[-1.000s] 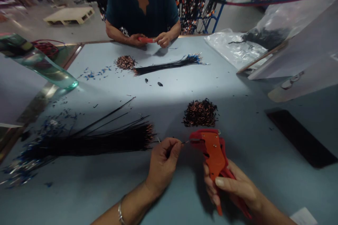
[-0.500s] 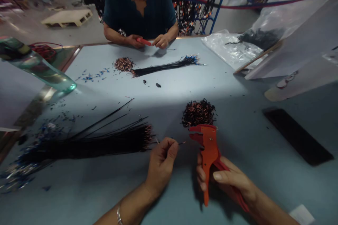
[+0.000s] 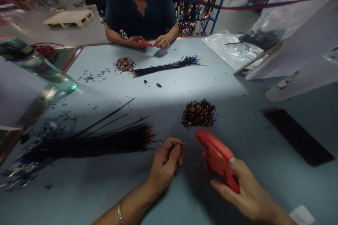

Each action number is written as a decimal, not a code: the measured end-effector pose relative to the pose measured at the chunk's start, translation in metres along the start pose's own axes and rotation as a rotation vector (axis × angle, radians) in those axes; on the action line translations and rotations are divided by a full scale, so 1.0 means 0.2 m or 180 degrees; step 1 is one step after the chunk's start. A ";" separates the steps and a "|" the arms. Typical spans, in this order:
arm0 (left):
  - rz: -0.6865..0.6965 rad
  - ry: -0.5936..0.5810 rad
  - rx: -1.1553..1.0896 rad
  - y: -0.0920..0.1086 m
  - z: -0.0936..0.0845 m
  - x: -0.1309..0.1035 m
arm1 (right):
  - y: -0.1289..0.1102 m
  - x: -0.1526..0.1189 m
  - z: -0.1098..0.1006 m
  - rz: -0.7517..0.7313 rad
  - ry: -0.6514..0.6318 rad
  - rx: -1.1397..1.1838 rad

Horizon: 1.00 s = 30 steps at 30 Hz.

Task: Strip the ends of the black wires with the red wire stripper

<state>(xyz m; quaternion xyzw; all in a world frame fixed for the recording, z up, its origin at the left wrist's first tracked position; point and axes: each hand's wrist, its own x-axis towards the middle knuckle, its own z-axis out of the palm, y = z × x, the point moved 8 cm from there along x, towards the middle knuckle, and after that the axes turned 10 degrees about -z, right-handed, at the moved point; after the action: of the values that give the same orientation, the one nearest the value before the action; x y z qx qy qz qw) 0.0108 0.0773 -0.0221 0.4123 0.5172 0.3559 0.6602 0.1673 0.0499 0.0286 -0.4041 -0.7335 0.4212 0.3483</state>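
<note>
My left hand (image 3: pixel 166 163) pinches a thin black wire (image 3: pixel 183 144), whose short end sticks out to the right of the fingertips. In my right hand (image 3: pixel 245 186) is a red and orange wire stripper (image 3: pixel 218 156), tilted with its head toward the upper left and blurred by motion. Its jaws cannot be made out clearly. A thick bundle of black wires (image 3: pixel 97 143) lies left of my left hand, with bared copper ends facing it and blue-tipped ends at the far left. Beyond the stripper is a heap of cut black and copper scraps (image 3: pixel 198 113).
Across the table a person (image 3: pixel 139 10) holds a red tool (image 3: pixel 144 43). Near them lie a smaller wire bundle (image 3: pixel 169 65) and a copper scrap pile (image 3: pixel 124 64). A bottle (image 3: pixel 52 74) leans in at left. A dark flat slab (image 3: pixel 298 136) lies right, below plastic bags (image 3: pixel 227 47).
The wire stripper has turned in my right hand, from standing upright to tilted toward the left. My left hand has shifted slightly right with the wire.
</note>
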 end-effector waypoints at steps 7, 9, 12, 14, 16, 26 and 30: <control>0.0096 -0.0037 -0.0309 0.03 0.01 0.00 | -0.11 0.03 0.08 -0.1293 -0.0033 -0.1696; 0.0129 -0.0052 -0.0356 0.04 0.01 0.01 | -0.10 0.03 0.09 -0.1402 0.0031 -0.1903; 0.0083 -0.0052 -0.0451 0.01 0.01 0.01 | -0.09 0.03 0.08 -0.1464 0.0178 -0.2094; 0.0018 -0.0095 -0.0493 -0.02 0.01 0.02 | -0.08 0.03 0.07 -0.1473 0.0242 -0.2176; -0.0061 -0.0204 -0.0473 -0.05 0.03 0.02 | -0.08 0.03 0.07 -0.1490 0.0257 -0.2205; -0.0035 -0.0425 -0.0407 -0.03 0.04 0.01 | -0.10 0.03 0.07 -0.1554 0.0377 -0.2246; 0.0006 -0.0479 -0.0383 -0.03 0.05 0.01 | -0.11 0.04 0.06 -0.1574 0.0422 -0.2226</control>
<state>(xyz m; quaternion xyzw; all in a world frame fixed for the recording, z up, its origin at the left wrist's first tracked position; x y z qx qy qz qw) 0.0214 0.0743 -0.0277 0.3980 0.4434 0.3549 0.7204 0.1470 0.0451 0.0450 -0.3361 -0.8828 0.0244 0.3272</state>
